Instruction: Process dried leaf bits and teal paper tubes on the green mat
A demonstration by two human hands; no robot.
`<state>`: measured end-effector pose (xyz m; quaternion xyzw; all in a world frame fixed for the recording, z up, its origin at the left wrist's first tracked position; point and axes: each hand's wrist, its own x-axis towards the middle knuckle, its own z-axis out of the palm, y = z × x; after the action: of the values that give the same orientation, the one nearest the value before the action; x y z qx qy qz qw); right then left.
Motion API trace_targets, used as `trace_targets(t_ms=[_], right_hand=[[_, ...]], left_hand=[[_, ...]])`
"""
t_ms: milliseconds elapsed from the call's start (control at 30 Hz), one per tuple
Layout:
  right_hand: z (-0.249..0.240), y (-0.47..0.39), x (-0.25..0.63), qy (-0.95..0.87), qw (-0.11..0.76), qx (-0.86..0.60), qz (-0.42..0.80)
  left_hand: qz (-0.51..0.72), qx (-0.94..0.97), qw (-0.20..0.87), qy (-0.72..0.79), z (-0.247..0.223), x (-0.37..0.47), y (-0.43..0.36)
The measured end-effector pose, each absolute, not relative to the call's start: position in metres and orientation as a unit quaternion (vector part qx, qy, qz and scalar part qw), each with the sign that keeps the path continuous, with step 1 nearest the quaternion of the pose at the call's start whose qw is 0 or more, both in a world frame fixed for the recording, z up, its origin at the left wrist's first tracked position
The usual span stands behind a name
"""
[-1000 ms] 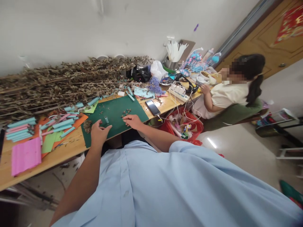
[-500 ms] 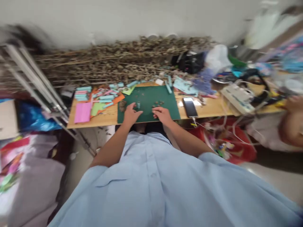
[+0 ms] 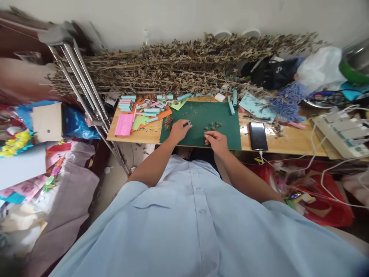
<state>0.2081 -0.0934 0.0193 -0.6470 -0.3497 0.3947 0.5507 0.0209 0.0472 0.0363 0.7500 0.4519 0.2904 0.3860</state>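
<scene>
Over the green cutting mat (image 3: 198, 134), my left hand (image 3: 178, 131) is closed, its fingertips around a small paper tube (image 3: 188, 124) with a dark-looking end. My right hand (image 3: 216, 141) rests at the mat's front right, thumb and fingers pinched together; anything between them is too small to make out. Just beyond it lie several small crumbs of dried herb (image 3: 213, 125). A brown clump of dried herb (image 3: 168, 122) sits at the mat's left edge, beside my left hand.
Rolled blue papers (image 3: 127, 104), a pink paper stack (image 3: 124, 125) and orange paper (image 3: 161, 115) lie left of the mat. A charging phone (image 3: 258, 136) and power strip (image 3: 341, 134) are at right. Dried stalks (image 3: 161, 69) line the back; metal crutches (image 3: 83, 84) lean left.
The small tube that stood on the mat by my left hand is now in its fingers. My right hand stays pinched near the herb crumbs. The view has swung to the left.
</scene>
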Motion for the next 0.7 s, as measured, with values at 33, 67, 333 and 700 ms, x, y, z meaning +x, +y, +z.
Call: trace_targets(t_ms=[33,67,333,700], right_hand=[[0.019,-0.094,0.208,-0.349,0.554,-0.646,0.393],[0.019,-0.094,0.209,-0.345,0.559,-0.644,0.392],[0.026,-0.097,0.207,-0.308,0.586,-0.619,0.423],[0.03,-0.016,0.154,-0.32,0.494,-0.577,0.566]], left_hand=[[0.294,0.745,0.396,0.449,0.035,0.022,0.048],[0.297,0.739,0.41,0.445,0.035,0.022,0.047],[0.296,0.683,0.509,0.433,0.041,0.007,0.015],[0.367,0.629,0.475,0.494,0.035,-0.027,0.002]])
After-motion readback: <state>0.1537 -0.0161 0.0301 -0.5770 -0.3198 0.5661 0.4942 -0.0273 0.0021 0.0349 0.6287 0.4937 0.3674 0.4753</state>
